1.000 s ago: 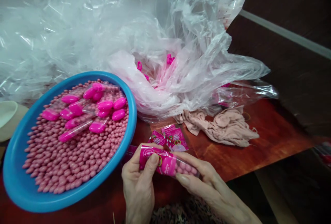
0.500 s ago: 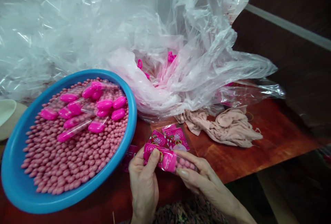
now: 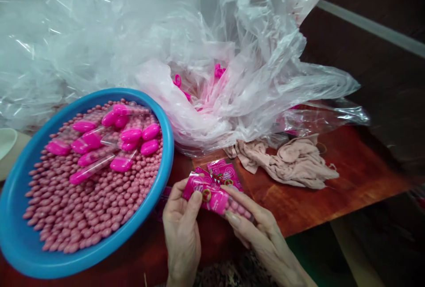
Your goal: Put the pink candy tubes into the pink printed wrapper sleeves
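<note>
In the head view, my left hand [image 3: 184, 220] pinches one end of a glossy pink printed wrapper [image 3: 206, 194] between thumb and fingers. My right hand [image 3: 260, 225] is closed around a clear tube of pink balls [image 3: 237, 207], which joins the wrapper's right end. Whether the wrapper encloses the tube's cap cannot be seen. Just behind my hands, more pink printed wrappers [image 3: 229, 174] lie on the table. To the left stands a blue basin [image 3: 168, 145] full of small pink balls [image 3: 96, 207]. Several pink-capped clear tubes [image 3: 91, 163] rest on top of them.
A translucent plastic bag [image 3: 212, 128] with pink pieces [image 3: 219, 71] inside lies behind the wrappers. Crumpled clear film [image 3: 66, 39] covers the back left. A beige cloth [image 3: 295, 163] is on the reddish-brown table [image 3: 365, 181], whose edge runs along the right. A pale cup-like container [image 3: 11, 154] stands far left.
The wrapper and tube have tilted slightly, the left end rising. My right fingers have shifted up onto the wrapper's top edge. The view has moved a little; both hands keep their grip.
</note>
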Motion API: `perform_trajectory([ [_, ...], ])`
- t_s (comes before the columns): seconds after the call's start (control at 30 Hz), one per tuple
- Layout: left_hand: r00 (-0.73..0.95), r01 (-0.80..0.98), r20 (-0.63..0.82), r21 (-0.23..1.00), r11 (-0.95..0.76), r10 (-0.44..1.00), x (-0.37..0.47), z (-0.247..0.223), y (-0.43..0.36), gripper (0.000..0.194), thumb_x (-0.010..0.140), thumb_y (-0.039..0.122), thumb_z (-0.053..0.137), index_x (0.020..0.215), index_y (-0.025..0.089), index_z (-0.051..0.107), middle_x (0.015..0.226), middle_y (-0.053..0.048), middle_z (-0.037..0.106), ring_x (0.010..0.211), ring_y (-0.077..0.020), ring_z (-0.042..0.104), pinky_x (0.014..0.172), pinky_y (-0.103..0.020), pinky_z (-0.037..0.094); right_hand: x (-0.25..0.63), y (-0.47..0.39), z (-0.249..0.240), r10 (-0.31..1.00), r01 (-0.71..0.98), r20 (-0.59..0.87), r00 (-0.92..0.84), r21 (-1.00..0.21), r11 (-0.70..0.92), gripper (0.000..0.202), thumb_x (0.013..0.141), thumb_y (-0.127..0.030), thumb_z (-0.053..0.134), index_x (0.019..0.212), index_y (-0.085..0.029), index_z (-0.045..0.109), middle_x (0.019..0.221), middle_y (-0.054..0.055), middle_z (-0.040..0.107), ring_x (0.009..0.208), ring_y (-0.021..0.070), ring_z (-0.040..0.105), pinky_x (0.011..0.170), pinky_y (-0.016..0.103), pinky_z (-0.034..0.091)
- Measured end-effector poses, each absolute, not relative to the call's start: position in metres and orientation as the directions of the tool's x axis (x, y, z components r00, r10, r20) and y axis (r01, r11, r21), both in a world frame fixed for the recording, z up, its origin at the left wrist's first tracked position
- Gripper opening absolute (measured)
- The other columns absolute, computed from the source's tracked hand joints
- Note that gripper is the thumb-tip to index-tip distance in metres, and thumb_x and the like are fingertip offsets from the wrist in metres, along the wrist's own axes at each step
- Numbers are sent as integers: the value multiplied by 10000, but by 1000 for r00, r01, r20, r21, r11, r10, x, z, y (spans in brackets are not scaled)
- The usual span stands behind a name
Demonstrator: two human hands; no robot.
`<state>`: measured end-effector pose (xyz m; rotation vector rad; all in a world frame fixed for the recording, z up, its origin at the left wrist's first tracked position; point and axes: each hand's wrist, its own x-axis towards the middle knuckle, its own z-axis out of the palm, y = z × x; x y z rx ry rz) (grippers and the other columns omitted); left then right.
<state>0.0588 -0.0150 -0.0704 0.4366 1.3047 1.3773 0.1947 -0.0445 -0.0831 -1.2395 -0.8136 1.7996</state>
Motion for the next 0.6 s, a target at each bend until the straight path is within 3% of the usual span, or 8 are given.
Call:
perform_trajectory([
  [0.1,-310,-522,-437,821,233,844,57,-73,-21,234,684,188,773,902,229,696,893,-1,734,836,-135,672,739,-212,533,193,-46,-85,878,-276,-466,-105,-835,-476,310,905,-380,548,1197,-277,557,692,-49,490,564,78,382,507,189,332],
  [0.17,-136,-595,-545,713,372,827,60,-73,-26,261,674,221,784,923,217,707,874,-24,738,838,-160,680,769,-259,539,191,-46,-84,883,-289,-459,-95,-837,-465,308,916,-395,524,1190,-256,524,649,-67,448,519,70,345,463,181,301],
  [0.23,65,-631,-635,571,525,770,65,-72,-30,257,675,278,783,908,185,725,814,-51,741,825,-187,685,806,-309,534,188,-45,-80,890,-242,-443,-108,-857,-455,292,913,-400,522,1165,-251,520,682,-58,490,539,76,403,480,181,344],
  [0.27,85,-643,-666,531,551,741,68,-71,-31,229,671,284,786,867,178,733,780,-48,740,813,-189,686,816,-316,530,186,-44,-77,896,-202,-433,-97,-873,-444,276,912,-402,521,1144,-253,530,712,-47,527,568,84,453,505,183,379],
  [0.37,-19,-690,-732,503,521,681,76,-66,-30,164,617,245,821,734,172,733,720,-22,735,772,-170,684,811,-294,530,177,-44,-70,921,-73,-387,-43,-918,-389,251,915,-405,498,1114,-258,544,820,-8,638,734,128,604,639,196,474],
  [0.47,-29,-728,-749,470,499,662,78,-64,-25,172,605,260,824,700,154,727,663,-20,719,720,-178,685,762,-299,547,167,-45,-68,939,12,-343,-6,-939,-343,284,926,-393,465,1166,-250,515,905,28,701,852,166,669,705,209,513],
  [0.6,-1,-745,-745,446,496,667,76,-67,-18,174,606,263,818,706,154,725,624,-12,704,659,-176,680,694,-294,558,159,-52,-76,943,89,-333,-4,-939,-332,343,933,-392,438,1228,-226,490,837,32,717,717,167,691,661,218,528],
])
